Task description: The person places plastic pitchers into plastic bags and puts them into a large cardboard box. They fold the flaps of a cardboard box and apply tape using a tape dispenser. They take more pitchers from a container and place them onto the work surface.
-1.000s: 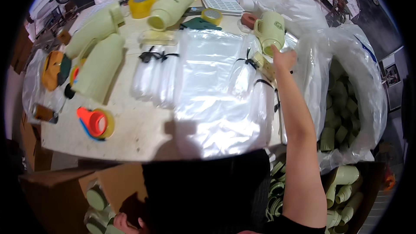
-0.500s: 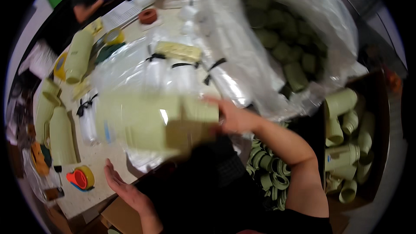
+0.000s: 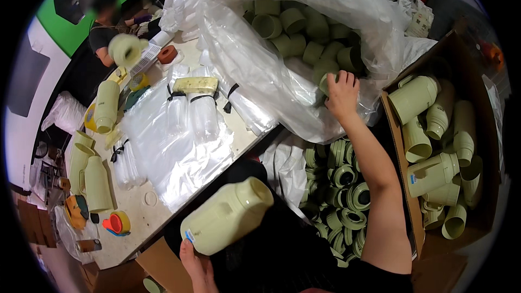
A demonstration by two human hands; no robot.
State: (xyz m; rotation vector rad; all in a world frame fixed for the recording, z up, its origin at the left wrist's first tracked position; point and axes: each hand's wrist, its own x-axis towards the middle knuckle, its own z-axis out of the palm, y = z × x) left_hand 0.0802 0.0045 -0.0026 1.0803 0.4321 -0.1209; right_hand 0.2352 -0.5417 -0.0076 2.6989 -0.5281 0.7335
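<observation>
A pale green flask body lies tilted over my lap, its open neck toward the upper right and a small blue sticker near its base. My left hand holds it by the base end, thumb by the sticker, with its other fingers partly hidden underneath. At the near rim of a large clear plastic bag, my right hand has its fingers curled over a pale green cup. Several similar pale green cups fill the bag.
On the table's left stand pale green flasks, tape rolls and clear plastic sleeves. A cardboard box of flask bodies sits right, beside a pile of green lid parts. A co-worker at the back left is near another green flask part.
The flask body has come down from above the table to my lap, passing from my right hand to my left. My right hand has moved up and right to the bag.
</observation>
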